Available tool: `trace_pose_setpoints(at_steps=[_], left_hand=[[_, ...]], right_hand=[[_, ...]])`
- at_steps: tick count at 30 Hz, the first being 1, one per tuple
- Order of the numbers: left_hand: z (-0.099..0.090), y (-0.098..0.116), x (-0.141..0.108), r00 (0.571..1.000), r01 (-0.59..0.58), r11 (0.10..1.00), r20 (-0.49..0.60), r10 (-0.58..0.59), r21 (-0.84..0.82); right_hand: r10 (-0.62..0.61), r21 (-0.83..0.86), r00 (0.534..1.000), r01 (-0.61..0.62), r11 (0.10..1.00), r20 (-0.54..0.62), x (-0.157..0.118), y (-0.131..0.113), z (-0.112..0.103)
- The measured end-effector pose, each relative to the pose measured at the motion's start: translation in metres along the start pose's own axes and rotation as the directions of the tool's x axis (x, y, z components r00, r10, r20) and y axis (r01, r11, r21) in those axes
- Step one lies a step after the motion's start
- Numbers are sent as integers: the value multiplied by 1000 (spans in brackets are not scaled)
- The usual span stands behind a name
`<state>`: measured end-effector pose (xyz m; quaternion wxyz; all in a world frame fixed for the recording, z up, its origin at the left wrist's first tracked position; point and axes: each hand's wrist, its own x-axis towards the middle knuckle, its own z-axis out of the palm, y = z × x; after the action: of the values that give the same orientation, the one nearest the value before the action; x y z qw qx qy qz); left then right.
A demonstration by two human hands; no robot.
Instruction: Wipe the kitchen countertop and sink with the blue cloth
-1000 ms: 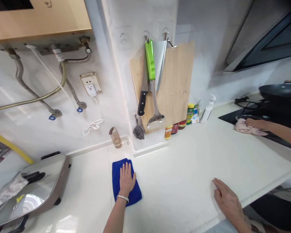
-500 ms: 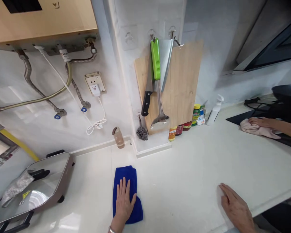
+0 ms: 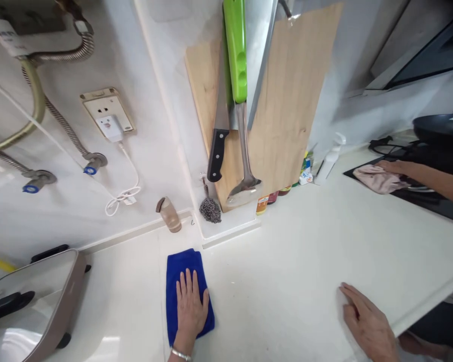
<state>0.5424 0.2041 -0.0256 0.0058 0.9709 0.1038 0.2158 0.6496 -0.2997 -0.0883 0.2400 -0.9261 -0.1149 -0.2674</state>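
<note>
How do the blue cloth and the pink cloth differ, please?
The blue cloth lies fairly flat, while the pink cloth is rumpled. The blue cloth is on the worktop under the left hand; the pink cloth partly overlaps the black cooktop, under another person's hand. Each has one hand on it.

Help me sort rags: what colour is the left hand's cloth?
The cloth is blue, clearest in the head view.

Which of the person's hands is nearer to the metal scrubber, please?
Left. The left hand lies on the blue cloth, below the metal scrubber; the right hand rests on the counter, farther off to the right.
</note>
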Motion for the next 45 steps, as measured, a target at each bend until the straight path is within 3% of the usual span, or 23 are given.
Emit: trace_pose_setpoints(at_steps=[10, 15, 19, 24, 28, 34, 37, 40, 42, 45], left_hand=[[34, -8, 94, 991, 88, 995, 101, -83, -38], [43, -10, 112, 987, 121, 990, 114, -112, -70], [44, -8, 95, 995, 80, 994, 60, -76, -78], [33, 9, 43, 1000, -9, 999, -26, 7, -40], [16, 38, -4, 995, -91, 996, -36, 91, -10], [0, 94, -52, 971, -228, 971, 64, 232, -71], [-8, 119, -58, 936, -298, 943, 149, 319, -147], [-22, 134, -51, 868, -351, 900, 271, 417, -260], [-31, 139, -38, 784, -396, 847, 350, 513, -355], [-39, 142, -15, 618, -457, 747, 432, 657, -483]], right_hand=[[24, -8, 1000, -24, 1000, -3, 2, -4, -4], [31, 18, 1000, -31, 999, -6, 5, -9, -4], [33, 25, 999, -32, 999, -35, 4, -10, -3], [9, 19, 999, -8, 1000, -51, 2, -7, 2], [7, -17, 997, -9, 1000, -76, 1, -5, 8], [-22, -42, 995, 18, 999, -97, 3, -6, 13], [-23, -41, 995, 19, 999, -102, 5, -11, 11], [-18, -63, 995, 12, 998, -96, 4, -15, 9], [-18, -89, 996, 11, 996, -86, 3, -15, 9], [-21, -121, 996, 10, 993, -92, 4, -17, 9]])
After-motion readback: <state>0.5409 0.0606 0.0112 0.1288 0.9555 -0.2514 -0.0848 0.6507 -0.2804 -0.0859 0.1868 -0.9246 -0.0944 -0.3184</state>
